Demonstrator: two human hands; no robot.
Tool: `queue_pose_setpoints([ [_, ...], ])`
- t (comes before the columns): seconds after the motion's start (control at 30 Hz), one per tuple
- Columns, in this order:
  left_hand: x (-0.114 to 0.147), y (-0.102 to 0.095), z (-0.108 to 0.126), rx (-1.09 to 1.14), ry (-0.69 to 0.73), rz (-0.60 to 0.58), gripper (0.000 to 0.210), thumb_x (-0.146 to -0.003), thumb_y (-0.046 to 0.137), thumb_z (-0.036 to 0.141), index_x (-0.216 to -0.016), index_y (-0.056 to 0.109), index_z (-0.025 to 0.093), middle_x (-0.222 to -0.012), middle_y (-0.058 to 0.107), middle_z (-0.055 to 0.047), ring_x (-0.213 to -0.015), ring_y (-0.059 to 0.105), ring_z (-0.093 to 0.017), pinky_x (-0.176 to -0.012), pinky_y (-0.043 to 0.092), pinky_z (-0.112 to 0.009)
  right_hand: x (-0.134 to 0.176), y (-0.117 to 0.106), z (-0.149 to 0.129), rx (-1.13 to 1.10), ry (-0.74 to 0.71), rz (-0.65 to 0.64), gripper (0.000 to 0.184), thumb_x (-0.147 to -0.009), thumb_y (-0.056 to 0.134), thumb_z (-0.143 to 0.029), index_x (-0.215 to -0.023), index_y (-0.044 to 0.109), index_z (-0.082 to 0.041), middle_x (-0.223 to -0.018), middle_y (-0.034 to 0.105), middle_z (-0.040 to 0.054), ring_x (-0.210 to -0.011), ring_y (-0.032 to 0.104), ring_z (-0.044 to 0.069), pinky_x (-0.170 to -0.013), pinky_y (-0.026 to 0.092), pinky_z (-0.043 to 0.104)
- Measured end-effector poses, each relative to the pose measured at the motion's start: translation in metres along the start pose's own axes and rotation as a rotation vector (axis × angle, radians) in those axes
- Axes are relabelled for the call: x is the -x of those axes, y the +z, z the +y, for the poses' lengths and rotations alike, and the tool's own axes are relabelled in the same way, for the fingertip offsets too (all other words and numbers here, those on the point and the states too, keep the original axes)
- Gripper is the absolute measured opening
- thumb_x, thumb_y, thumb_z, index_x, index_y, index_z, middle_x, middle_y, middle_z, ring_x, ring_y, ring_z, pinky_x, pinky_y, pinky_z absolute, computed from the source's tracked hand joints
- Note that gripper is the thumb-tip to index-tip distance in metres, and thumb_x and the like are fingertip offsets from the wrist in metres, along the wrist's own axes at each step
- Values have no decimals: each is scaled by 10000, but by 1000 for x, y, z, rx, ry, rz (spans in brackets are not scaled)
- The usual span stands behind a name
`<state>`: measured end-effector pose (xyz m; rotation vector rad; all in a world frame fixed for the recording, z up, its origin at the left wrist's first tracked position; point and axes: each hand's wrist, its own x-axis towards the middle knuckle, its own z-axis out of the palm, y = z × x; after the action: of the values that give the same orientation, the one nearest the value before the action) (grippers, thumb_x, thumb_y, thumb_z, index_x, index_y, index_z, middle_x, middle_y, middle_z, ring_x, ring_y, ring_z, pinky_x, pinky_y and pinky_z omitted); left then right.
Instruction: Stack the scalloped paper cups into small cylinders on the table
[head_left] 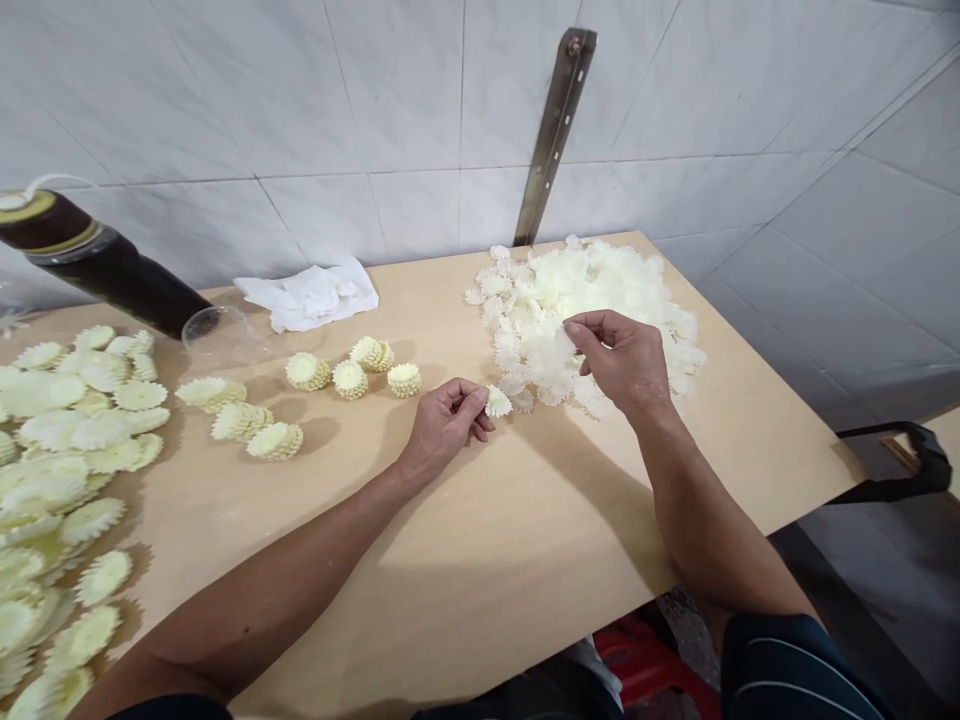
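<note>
My left hand (450,425) is closed over the middle of the table, pinching a small pale-yellow flower-shaped piece with a toothed edge (498,401). My right hand (619,360) is raised over a heap of thin, translucent white petal discs (600,280). Its thumb and index finger pinch a thin petal disc (559,345), which blends into the heap behind it. To the left of my left hand stand several short stacks of pale-yellow toothed discs, among them a stack (404,380) and another stack (275,441).
A large pile of pale-yellow toothed discs (82,430) covers the table's left end. Behind it are a dark bottle (112,265), a clear plastic cup (217,335) and crumpled white tissue (311,295). A slotted metal bracket (555,140) rises against the tiled wall. A red stool (652,665) is below the table edge.
</note>
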<state>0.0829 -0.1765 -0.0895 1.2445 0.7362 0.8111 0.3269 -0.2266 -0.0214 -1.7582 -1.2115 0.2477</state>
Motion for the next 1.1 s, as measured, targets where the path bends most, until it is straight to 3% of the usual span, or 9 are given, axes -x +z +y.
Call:
queue_pose_setpoints([
  [0.1, 1, 0, 1, -15, 1, -5, 482, -858, 813, 619, -831, 692, 153, -652, 729, -49, -519, 646, -125, -512, 542, -229, -3, 1, 15, 224, -165, 84, 148, -906, 730, -304, -977, 836, -227, -942, 757, 59, -651, 613, 165, -685, 568, 372],
  [0.2, 1, 1, 1, -15, 4, 2, 463, -867, 811, 599, -837, 694, 152, -652, 727, -48, -517, 643, -123, -514, 541, -227, -6, 1, 27, 330, -296, 199, 187, -907, 695, -220, -1044, 822, -232, -958, 709, 69, -699, 612, 180, -708, 573, 391],
  [0.37, 3, 1, 1, -17, 17, 6, 456, -886, 795, 593, -846, 694, 150, -668, 729, -51, -527, 649, -124, -530, 552, -235, -2, -2, 17, 280, -455, 270, 234, -964, 595, -179, -1086, 784, -241, -1107, 669, 116, -964, 672, 263, -662, 591, 383],
  [0.43, 3, 1, 2, -16, 23, 14, 459, -891, 790, 599, -849, 693, 151, -662, 723, -46, -530, 651, -127, -529, 552, -236, 6, 1, 4, 224, -506, 256, 208, -978, 605, -205, -1081, 781, -242, -1159, 682, 127, -977, 672, 266, -638, 582, 373],
  [0.5, 4, 2, 3, -16, 30, 29, 459, -897, 785, 599, -846, 692, 153, -653, 713, -39, -528, 646, -127, -522, 547, -236, 17, 9, -9, 160, -515, 179, 160, -991, 648, -256, -1080, 779, -234, -1110, 715, 115, -806, 643, 211, -604, 551, 353],
  [0.57, 5, 2, 3, -15, 45, 44, 453, -905, 783, 593, -846, 691, 154, -643, 700, -28, -525, 637, -127, -519, 546, -237, 29, 19, -18, 106, -470, 5, 185, -983, 719, -340, -1112, 771, -219, -1017, 746, 86, -628, 551, 151, -557, 503, 327],
  [0.7, 5, 2, 3, -21, 67, 59, 454, -918, 770, 600, -857, 693, 156, -625, 682, -11, -507, 617, -120, -514, 538, -234, 45, 41, -21, 73, -316, -319, 358, -924, 800, -525, -1086, 766, -208, -945, 790, 52, -554, 540, 121, -578, 480, 303],
  [0.9, 5, 2, 1, -18, 66, 58, 492, -902, 773, 636, -855, 696, 152, -624, 683, -15, -489, 620, -121, -490, 528, -233, 47, 51, -14, -29, -188, -367, 362, -973, 732, -549, -842, 760, -213, -708, 729, 11, -607, 593, 147, -587, 437, 287],
  [1.1, 5, 2, 2, -16, 59, 46, 486, -890, 791, 628, -841, 697, 154, -633, 688, -17, -481, 617, -117, -480, 525, -230, 48, 50, -15, 45, -269, -393, 316, -1034, 643, -423, -801, 709, -220, -644, 632, -16, -563, 490, 133, -582, 380, 291],
])
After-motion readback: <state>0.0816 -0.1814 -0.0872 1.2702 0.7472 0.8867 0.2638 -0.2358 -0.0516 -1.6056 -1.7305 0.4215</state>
